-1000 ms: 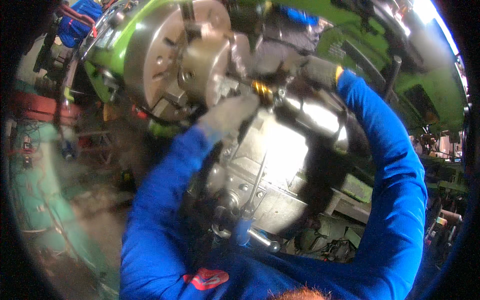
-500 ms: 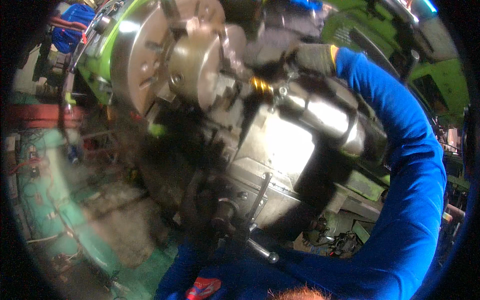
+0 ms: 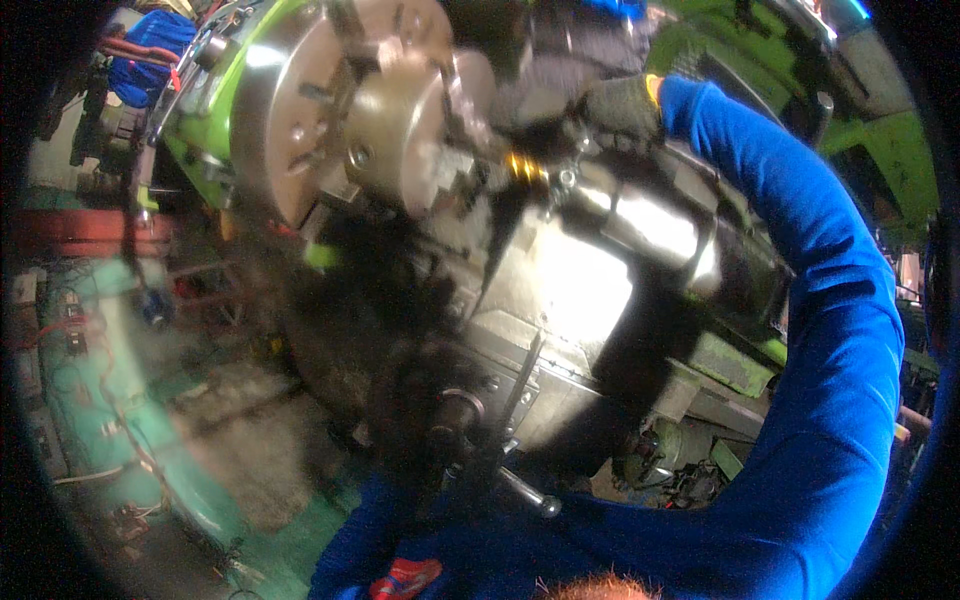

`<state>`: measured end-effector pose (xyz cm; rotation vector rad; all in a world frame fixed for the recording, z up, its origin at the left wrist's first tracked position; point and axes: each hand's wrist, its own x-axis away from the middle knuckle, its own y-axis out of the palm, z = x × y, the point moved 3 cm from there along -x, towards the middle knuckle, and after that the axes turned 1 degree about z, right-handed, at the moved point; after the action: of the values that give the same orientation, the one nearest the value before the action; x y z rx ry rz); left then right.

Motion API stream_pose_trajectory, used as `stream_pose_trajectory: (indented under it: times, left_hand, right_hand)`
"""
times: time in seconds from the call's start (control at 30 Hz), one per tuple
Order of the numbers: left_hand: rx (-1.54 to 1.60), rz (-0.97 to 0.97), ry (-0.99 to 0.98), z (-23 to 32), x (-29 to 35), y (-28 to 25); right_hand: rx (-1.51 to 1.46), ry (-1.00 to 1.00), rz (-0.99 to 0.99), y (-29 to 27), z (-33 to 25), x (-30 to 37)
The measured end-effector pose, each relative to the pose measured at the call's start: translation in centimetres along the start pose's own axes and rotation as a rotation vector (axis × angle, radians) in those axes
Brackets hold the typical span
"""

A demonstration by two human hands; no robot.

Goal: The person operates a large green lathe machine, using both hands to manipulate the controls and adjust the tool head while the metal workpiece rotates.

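A metal lathe fills the middle. Its round chuck [image 3: 392, 140] with stepped jaws stands in front of a larger slotted faceplate [image 3: 275, 130]. Facing the chuck is a gold-coloured drill bit [image 3: 524, 167], at the end of a shiny cylindrical tailstock [image 3: 650, 225]. My right hand [image 3: 615, 112], in a grey glove with a yellow cuff, lies behind the drill bit's holder; its fingers are dark and blurred. Deep shadow hides my left hand at the end of the blue sleeve [image 3: 365, 525], near a dark round hub [image 3: 455, 415]. What either hand grips does not show.
A bright metal slide [image 3: 565, 285] lies below the tailstock. Near my body, a thin lever [image 3: 522, 385] and a ball-ended handle [image 3: 530, 495] stick out. A green surface with wires [image 3: 130, 400] and a red beam [image 3: 90, 232] are at the left.
The view has shifted slightly. My right hand stays behind the drill bit's holder, and the right forearm has moved a little outward. The thin lever looks slightly turned.
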<state>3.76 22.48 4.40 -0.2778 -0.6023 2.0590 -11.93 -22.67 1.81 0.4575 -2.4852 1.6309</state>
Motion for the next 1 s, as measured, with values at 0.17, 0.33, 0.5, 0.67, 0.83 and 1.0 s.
stream_pose_trajectory:
  times: [0.17,0.33,0.5,0.67,0.83,1.0]
  left_hand:
    - [-0.088,0.016,0.074,-0.3,-0.5,0.2]
    - [-0.154,0.031,0.128,-0.5,-0.3,0.2]
    - [-0.264,0.049,0.202,-0.3,-0.3,0.0]
    - [-0.562,0.059,0.416,0.3,0.4,-0.2]
    - [-0.591,0.047,0.447,0.7,-0.6,-0.1]
    - [-0.210,0.056,0.107,-0.6,-0.2,-0.6]
  right_hand:
    - [0.881,0.090,0.175,6.4,4.5,0.1]
    - [0.087,0.415,0.454,5.2,1.4,-0.1]
    - [-0.492,0.556,0.733,3.9,-2.7,-0.5]
    - [-0.544,0.344,0.648,3.5,-1.2,-0.7]
    - [-0.013,0.321,0.596,3.1,4.7,2.7]
    - [-0.781,0.665,0.362,1.2,-2.3,0.5]
